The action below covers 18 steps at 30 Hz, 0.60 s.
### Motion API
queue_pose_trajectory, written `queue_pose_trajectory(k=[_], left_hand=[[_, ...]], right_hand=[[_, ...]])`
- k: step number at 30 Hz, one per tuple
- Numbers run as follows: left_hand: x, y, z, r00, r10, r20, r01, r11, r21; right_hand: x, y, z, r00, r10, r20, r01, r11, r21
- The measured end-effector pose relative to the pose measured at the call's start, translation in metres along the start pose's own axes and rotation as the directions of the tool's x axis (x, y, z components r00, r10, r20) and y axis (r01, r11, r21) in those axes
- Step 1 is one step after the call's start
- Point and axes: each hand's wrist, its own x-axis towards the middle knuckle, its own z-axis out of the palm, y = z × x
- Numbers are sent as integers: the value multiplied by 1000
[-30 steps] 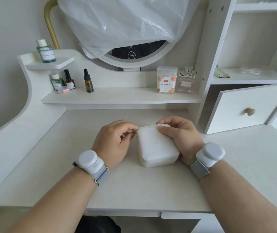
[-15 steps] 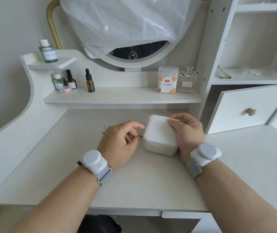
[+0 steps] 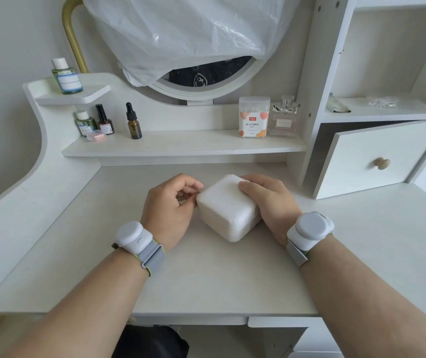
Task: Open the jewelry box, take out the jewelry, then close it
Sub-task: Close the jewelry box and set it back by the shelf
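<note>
Meanwhile, right hand [image 3: 271, 202] grip around jewelry box [image 3: 228, 208]

The jewelry box [image 3: 228, 208] sits on the surface [image 3: 206, 275], between the left hand [image 3: 172, 208] and the right hand [image 3: 271, 202]. On the far shelf [image 3: 181, 146], a dropper bottle [image 3: 133, 122] stands left, a perfume bottle [image 3: 283, 117] right. A drawer [image 3: 377, 156] lies far right.

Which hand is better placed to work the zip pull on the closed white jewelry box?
Left. The left hand has its fingers pinched at the square white jewelry box's left edge, while the right hand rests on its right side, steadying it.
</note>
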Motion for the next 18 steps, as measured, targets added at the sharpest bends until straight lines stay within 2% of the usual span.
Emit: queue_pose_trajectory(k=[7,18], left_hand=[[-2,4,1,1000,-26,-9,25,998,-63],[-4,8,-2,1000,-6,-27,6,1000,-15]], right_hand=[[1,-1,-2,997,72,-38,-62,975,215],[4,2,-3,994,53,-100,-26,966,259]])
